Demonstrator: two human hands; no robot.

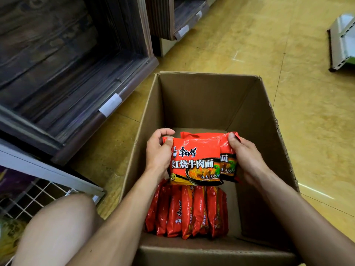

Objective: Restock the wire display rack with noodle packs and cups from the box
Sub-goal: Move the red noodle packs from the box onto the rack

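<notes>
Head view: open cardboard box (201, 96) on yellow floor (288, 73), seen from above, both forearms reaching in.
Item in hand: two red noodle packs, front pack (196, 162) overlapping rear pack (228, 148), raised above the box bottom, printed faces toward the camera.
Left grip (158, 150): curled round the front pack's upper left corner, thumb on the face, fingers behind.
Right grip (244, 156): curled round the rear pack's right edge, thumb pressed near the top corner; fingers behind, hidden.
Stock in box: row of like packs (188, 210) standing on edge at the near end; far end bare cardboard; no cups in sight.
Destination: white wire rack (38, 194), lower left, near the box's left wall; contents too blurred to name.
Material: glossy printed film, crinkled at the seals, pillow-shaped; box of matt brown corrugated board, right rim ragged.
Handling, judged: light; film slippery; noodle block inside brittle, likely to crack under a hard squeeze.
Hold, judged: best at the side edges or flat across both faces, not by the thin seal fin alone; two together prone to sliding apart.
Surroundings: dark wood-grain shelving (76, 73) with white label tags; bare knee (57, 227); grey metal part (343, 41) on the floor, far right.
</notes>
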